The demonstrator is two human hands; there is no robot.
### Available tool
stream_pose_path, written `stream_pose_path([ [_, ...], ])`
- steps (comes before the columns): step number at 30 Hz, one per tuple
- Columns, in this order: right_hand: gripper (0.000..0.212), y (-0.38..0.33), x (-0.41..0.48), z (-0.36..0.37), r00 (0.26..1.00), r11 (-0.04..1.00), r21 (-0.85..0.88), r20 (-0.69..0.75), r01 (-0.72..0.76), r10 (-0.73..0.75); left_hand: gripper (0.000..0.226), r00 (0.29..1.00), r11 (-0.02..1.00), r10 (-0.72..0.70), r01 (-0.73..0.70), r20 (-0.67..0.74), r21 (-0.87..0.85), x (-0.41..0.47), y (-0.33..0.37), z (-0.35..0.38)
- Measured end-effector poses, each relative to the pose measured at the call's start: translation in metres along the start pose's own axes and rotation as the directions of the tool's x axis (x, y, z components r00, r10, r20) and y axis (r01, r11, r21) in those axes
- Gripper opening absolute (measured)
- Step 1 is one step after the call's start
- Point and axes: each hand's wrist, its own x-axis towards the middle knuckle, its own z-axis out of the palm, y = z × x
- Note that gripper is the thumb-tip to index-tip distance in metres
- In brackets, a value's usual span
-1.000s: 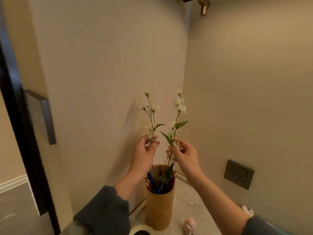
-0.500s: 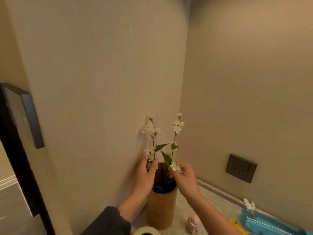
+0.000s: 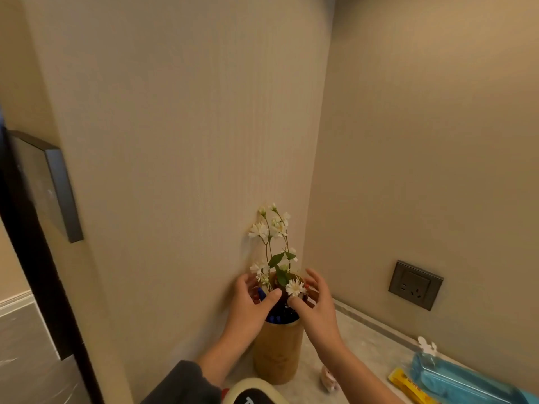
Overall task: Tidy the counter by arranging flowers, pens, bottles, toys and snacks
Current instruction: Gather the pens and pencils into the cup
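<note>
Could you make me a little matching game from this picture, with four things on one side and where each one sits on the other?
Things:
1. flowers
2. wall socket
3. blue pouch
4. small pink toy

Places:
A. on the counter, just right of the holder's base
B. standing in the bamboo holder
C. far right, on the counter
D. on the right wall

Pairs: 1-B, 2-D, 3-C, 4-A

- A tall round bamboo-coloured holder (image 3: 277, 349) stands upright on the pale marble counter (image 3: 354, 342), in the corner of beige walls.
- White-blossomed flower sprigs (image 3: 272, 246) and blue pens (image 3: 275, 317) stick out of its mouth.
- The left hand (image 3: 252, 306) and right hand (image 3: 316, 306) cup the rim with spread fingers.
- A small pink toy (image 3: 329, 380) sits just right of the holder's base.
</note>
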Motion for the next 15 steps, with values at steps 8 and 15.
stream_pose_path([
  [8, 0.096, 0.024, -0.017, -0.015, 0.968, 0.993, -0.017, 0.222, -0.117, 0.118, 0.090, 0.969, 0.987, -0.155, 0.144, 0.191, 0.070, -0.016, -0.023, -0.005],
  [15, 0.099, 0.042, -0.018, -0.004, 0.968, 0.998, -0.045, 0.241, -0.053, 0.063, 0.083, 0.954, 0.984, -0.167, 0.145, 0.250, 0.101, -0.018, -0.026, 0.001],
])
